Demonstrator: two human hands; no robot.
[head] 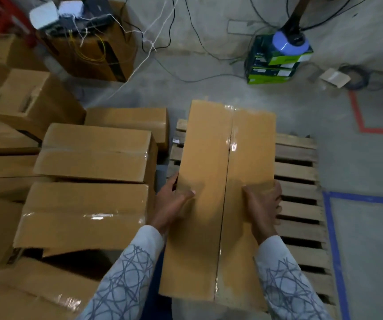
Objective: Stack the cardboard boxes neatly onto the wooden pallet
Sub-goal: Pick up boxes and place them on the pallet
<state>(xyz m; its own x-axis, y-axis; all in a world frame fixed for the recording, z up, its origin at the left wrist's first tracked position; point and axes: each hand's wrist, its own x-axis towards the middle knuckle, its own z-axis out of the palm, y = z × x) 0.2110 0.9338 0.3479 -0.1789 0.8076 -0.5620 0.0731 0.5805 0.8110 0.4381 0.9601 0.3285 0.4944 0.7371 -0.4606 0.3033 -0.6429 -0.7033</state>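
The left hand (172, 202) and right hand (263, 204) grip the plain taped cardboard box (220, 158), fingers (278, 200) curled round its long edges, thumbs on top, wooden pallet (299, 172) beside the right fingers.

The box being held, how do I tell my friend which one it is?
Find the wooden pallet on the floor at the right. The long taped box is over its left part. Unlike the piled boxes to the left, it has the left hand and right hand gripping its sides.
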